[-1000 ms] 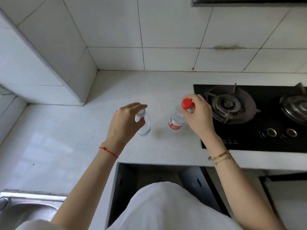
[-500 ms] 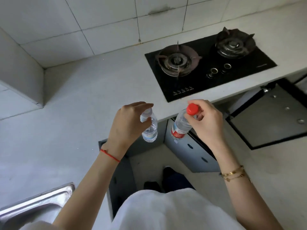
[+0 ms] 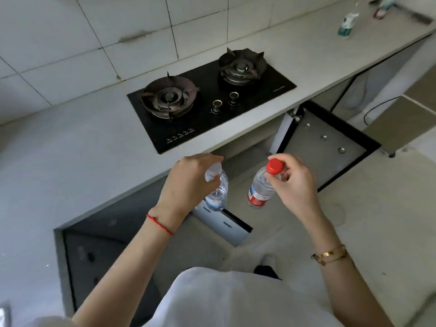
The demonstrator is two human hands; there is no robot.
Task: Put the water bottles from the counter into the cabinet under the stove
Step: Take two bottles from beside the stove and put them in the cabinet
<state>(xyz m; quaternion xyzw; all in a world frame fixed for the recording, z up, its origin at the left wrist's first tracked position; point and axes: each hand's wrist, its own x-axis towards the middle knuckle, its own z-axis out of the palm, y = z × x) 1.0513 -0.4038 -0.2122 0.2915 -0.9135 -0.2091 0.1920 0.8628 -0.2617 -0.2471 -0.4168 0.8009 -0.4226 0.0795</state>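
Note:
My left hand (image 3: 188, 182) grips a small clear water bottle (image 3: 218, 193) with a white cap by its neck. My right hand (image 3: 292, 182) pinches a second clear bottle (image 3: 260, 188), red-capped with a red and white label, just under the cap. Both bottles hang upright in the air in front of the counter edge, below the black gas stove (image 3: 207, 100). The cabinet (image 3: 247, 147) under the stove stands open, its inside mostly in shadow.
The right cabinet door (image 3: 328, 142) swings out wide over the floor. A left door (image 3: 224, 223) juts out below my left hand. A green and white bottle (image 3: 346, 22) stands far right on the grey counter (image 3: 70, 147). My feet are on the floor below.
Both bottles were lifted off the counter and carried out past its edge toward the open cabinet. My view has swung right and back, so the stove is now ahead.

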